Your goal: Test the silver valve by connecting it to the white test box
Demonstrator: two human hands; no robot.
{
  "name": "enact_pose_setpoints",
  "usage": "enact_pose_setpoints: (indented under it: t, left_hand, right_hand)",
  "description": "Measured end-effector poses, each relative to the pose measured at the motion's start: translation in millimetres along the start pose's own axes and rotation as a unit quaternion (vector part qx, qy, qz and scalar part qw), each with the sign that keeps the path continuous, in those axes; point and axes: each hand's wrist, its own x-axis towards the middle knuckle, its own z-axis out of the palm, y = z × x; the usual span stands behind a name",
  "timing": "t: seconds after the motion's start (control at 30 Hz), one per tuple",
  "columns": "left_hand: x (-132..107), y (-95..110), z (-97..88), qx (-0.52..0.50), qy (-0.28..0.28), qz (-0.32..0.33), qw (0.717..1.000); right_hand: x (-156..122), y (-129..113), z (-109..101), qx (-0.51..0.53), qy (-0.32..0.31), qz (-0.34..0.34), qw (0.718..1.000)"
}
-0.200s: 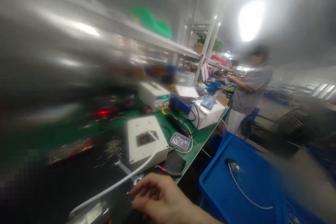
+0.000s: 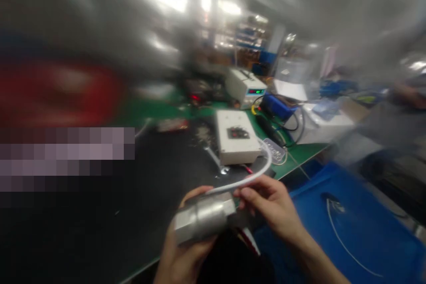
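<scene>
Hands (image 2: 186,248) (image 2: 271,206) grip smooth metal cylinder (image 2: 203,218) trailing white cable (image 2: 256,173)

Your left hand (image 2: 186,248) and right hand (image 2: 271,206) at the bottom centre of the frame are both bare, with no gloves, rings or watch showing, and your right forearm running to the lower right edge carries no sleeve

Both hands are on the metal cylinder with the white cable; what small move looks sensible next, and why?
Probably steady the metal cylinder in the left hand while the right hand guides the white cable at its end: fingers already pinch there, and the cable arcs loosely.
</scene>
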Motion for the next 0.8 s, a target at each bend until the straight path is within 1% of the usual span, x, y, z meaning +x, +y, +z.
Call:
enact_pose_setpoints:
  t: [0.07, 0.1, 0.17, 0.23, 0.33, 0.37, 0.43, 0.57, 0.67, 0.8]
  left_hand:
    - [-5.5, -5.9, -2.2, 0.024, -0.077, 0.045, 0.996]
    - [-7.3, -6.2, -3.1, 0.045, -0.11, 0.066, 0.991]
    - [-11.2, -3.4, -4.1, 0.089, -0.142, 0.099, 0.981]
    - [-16.4, -0.4, -4.9, 0.12, -0.151, 0.087, 0.977]
    - [-23.9, -2.8, -8.4, 0.129, -0.156, 0.024, 0.979]
    - [-25.7, -5.3, -10.4, 0.131, -0.158, 0.011, 0.979]
    - [-27.5, -10.2, -14.8, 0.138, -0.163, 0.004, 0.977]
    - [-26.7, -13.4, -20.5, 0.161, -0.177, 0.001, 0.971]
    - [-25.1, -11.6, -20.7, 0.166, -0.189, 0.003, 0.968]
    - [-23.7, -10.0, -19.5, 0.173, -0.208, 0.022, 0.962]
  right_hand:
    - [-6.4, -6.2, -6.2, -0.007, -0.006, 0.02, 1.0]
    - [-7.9, -7.8, -9.2, -0.015, -0.02, 0.023, 0.999]
    - [-8.8, -8.9, -13.9, -0.031, -0.065, 0.019, 0.997]
    - [-8.2, -8.0, -16.4, -0.022, -0.117, 0.038, 0.992]
    - [-5.0, -4.4, -18.9, 0.029, -0.154, 0.14, 0.978]
    - [-3.4, -3.1, -20.1, 0.041, -0.162, 0.171, 0.971]
    - [0.6, -1.0, -23.4, 0.052, -0.193, 0.211, 0.957]
    - [9.4, -3.0, -30.0, 0.05, -0.27, 0.259, 0.926]
    - [13.7, -10.1, -30.4, 0.032, -0.289, 0.283, 0.914]
    - [14.7, -18.7, -26.9, -0.004, -0.299, 0.312, 0.902]
